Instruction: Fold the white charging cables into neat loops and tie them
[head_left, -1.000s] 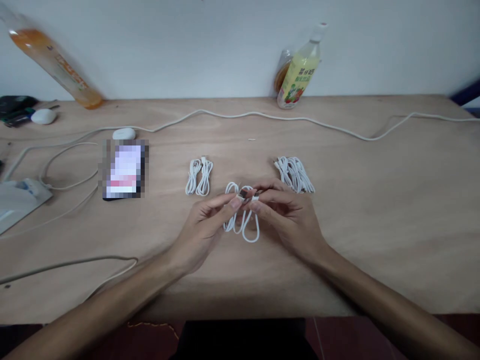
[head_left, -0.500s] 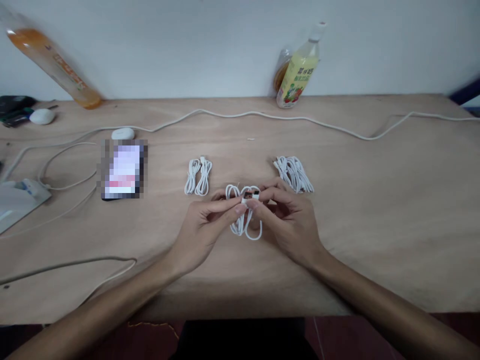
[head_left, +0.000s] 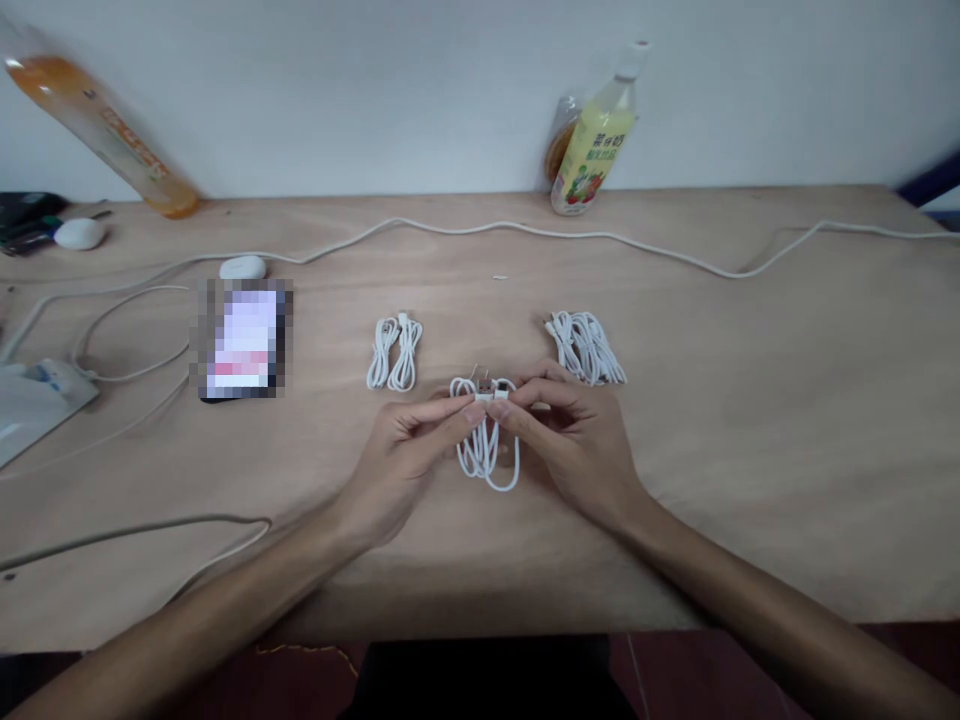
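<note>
From the head view, both forearms (head_left: 255,580) are angled inward: a white plug (head_left: 482,399) is pinched by the left hand (head_left: 401,462), a second plug (head_left: 501,395) by the right hand (head_left: 581,445), thumbs nearly meeting. Between them the white cable (head_left: 484,452) is slung in loose loops, over the wooden table (head_left: 750,420). Beyond, coiled cables (head_left: 589,350) are laid out; near the pale wall (head_left: 375,90), a yellow bottle (head_left: 595,155) is seen.

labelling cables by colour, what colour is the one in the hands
White; the held cable shows best in the head view.
</note>
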